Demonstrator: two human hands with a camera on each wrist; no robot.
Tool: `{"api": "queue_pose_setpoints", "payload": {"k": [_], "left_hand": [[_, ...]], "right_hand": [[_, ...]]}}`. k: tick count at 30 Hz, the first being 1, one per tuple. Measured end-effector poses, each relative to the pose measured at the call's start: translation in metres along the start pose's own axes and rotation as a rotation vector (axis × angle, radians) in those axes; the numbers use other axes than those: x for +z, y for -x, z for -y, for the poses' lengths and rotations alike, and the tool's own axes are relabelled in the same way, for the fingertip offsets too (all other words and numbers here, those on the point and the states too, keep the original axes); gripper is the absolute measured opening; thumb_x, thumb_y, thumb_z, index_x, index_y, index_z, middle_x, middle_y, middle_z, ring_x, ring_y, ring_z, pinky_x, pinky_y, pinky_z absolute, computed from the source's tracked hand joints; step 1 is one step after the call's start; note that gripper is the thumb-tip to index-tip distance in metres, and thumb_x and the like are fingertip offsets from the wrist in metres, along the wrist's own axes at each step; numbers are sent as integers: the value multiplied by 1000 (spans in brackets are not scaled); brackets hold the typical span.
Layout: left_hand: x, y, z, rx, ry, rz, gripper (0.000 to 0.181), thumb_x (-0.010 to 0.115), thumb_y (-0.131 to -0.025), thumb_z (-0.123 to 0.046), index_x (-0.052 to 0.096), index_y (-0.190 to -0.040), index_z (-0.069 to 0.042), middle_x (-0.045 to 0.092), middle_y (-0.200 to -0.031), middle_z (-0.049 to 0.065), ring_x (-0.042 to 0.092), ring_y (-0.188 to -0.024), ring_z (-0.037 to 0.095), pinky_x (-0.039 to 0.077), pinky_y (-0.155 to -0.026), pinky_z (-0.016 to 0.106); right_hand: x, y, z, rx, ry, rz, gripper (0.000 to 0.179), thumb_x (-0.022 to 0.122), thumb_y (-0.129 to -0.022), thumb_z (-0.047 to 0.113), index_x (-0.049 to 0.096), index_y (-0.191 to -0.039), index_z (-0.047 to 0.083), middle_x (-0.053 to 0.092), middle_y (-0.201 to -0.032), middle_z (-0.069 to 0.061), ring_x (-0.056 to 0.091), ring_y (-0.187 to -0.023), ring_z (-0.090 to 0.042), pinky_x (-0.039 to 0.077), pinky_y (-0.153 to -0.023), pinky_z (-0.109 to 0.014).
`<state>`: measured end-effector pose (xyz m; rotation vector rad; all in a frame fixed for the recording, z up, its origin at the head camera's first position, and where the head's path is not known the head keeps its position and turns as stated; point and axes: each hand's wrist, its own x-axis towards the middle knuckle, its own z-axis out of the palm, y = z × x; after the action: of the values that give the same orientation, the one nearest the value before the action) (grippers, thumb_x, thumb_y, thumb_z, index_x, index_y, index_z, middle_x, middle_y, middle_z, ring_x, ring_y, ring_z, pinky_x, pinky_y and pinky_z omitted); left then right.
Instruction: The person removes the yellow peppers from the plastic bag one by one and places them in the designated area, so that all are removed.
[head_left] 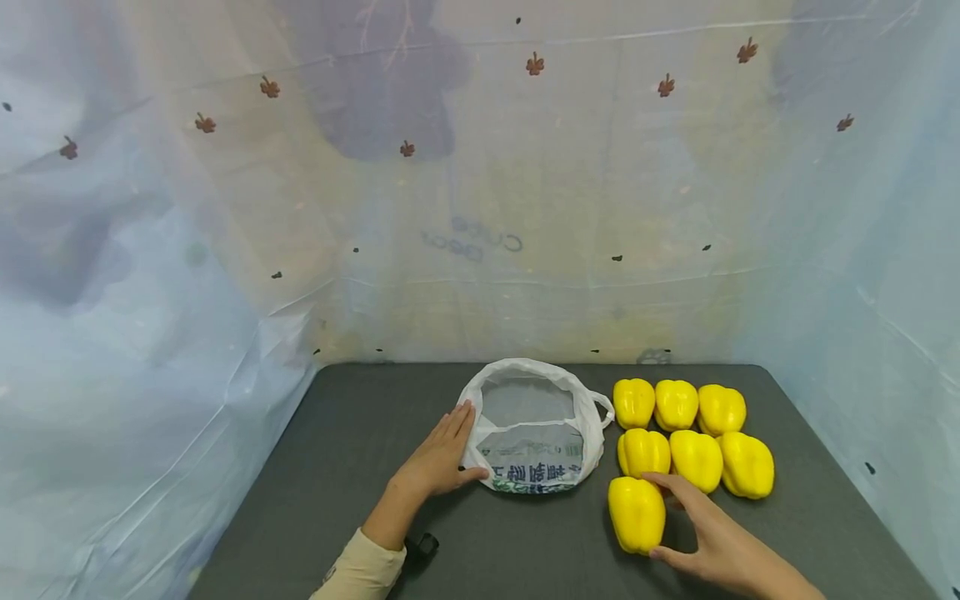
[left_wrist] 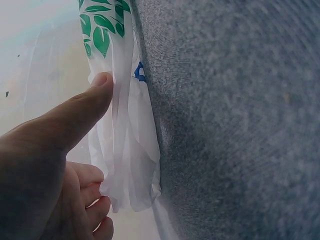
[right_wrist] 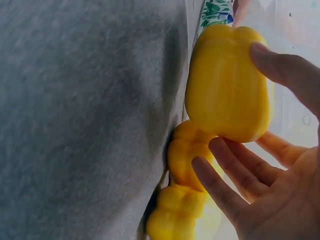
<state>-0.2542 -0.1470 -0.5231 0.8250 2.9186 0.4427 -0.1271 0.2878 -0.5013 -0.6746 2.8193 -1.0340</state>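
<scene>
A white plastic bag [head_left: 594, 442] with dark lettering and green leaf print stands with its mouth spread wide on the dark table. Along its left side lies my left hand [head_left: 437, 458], fingers fairly straight; the left wrist view shows the thumb [left_wrist: 95, 97] against the bag's wall [left_wrist: 122, 135]. My right hand [head_left: 708, 533] holds a yellow bell pepper [head_left: 636, 515] between thumb and fingertips, to the right of the bag. In the right wrist view this pepper [right_wrist: 227, 85] appears close over the table, with the thumb on one side and fingers on the other.
Behind the held pepper, more yellow bell peppers [head_left: 696, 460] sit in two rows of three on the dark table [head_left: 360, 417]. A small black object [head_left: 426, 546] is beside the left wrist. Pale printed sheeting [head_left: 480, 208] hangs around the table.
</scene>
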Motion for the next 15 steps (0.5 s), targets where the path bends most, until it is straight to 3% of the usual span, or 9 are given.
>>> {"api": "queue_pose_setpoints", "payload": {"k": [5,15], "left_hand": [[2,0,1,8,2,-13,109,74,-99,-53,14,-171,3,10,-179,20,12,-166,36,14,-135,50],[-3,0,-3,-23,-18,12,110,76,-98,-53,15,-171,2,11,-179,18,13,-166,33,17,-135,50]], "right_hand": [[0,5,-4,1,19,-3,92,89,-87,51,44,-154,7,54,-147,-15,62,-119,-16,62,-93,-36],[-2,12,-10,-11,44,10,92,88,-87,52,45,-153,5,55,-145,-15,61,-114,-7,62,-90,-36]]}}
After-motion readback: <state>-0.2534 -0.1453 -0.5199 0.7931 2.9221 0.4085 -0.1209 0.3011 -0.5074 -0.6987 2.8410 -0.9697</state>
